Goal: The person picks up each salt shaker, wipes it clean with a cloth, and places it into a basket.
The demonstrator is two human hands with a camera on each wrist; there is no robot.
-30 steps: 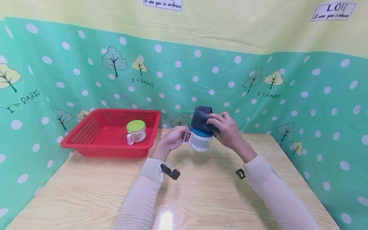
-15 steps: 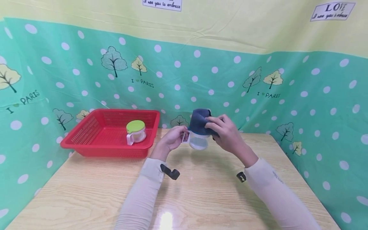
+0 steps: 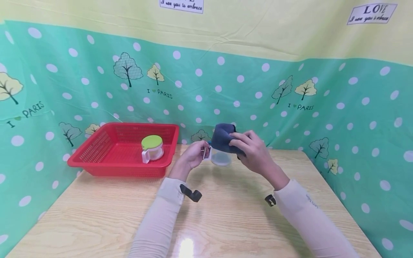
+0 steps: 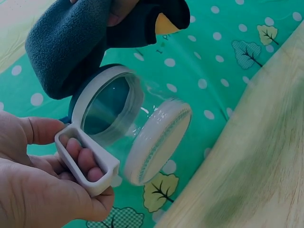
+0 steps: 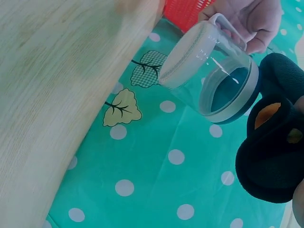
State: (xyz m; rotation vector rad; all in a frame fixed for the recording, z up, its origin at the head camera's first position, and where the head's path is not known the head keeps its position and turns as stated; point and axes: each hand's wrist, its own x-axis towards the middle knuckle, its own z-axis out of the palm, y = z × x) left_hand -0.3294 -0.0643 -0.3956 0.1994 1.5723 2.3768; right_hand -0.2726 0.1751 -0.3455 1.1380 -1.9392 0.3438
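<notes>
My left hand [image 3: 194, 154] grips the white handle [image 4: 110, 166] of a clear seasoning jar [image 3: 221, 158], with fingers through the loop. The jar is held tilted above the table; it has a white base [image 4: 161, 142] and a blue lid [image 5: 232, 90]. In my right hand [image 3: 256, 150] is a dark blue fleecy cloth [image 3: 223, 138], folded and pinched between thumb and fingers. It lies against or just over the lid, hiding most of it in the head view. A black edge and an orange patch [image 5: 267, 115] show on the cloth in the right wrist view.
A red plastic basket [image 3: 122, 170] stands at the back left of the wooden table [image 3: 226, 218]. Inside it, near its right side, sits a similar jar with a green lid [image 3: 152, 142]. A green dotted curtain [image 3: 200, 86] hangs behind and along both sides.
The cloth has come down and slightly left over the jar, covering the blue lid that showed a second ago. The jar's body has tipped, so less of it shows. The left hand keeps its grip.
</notes>
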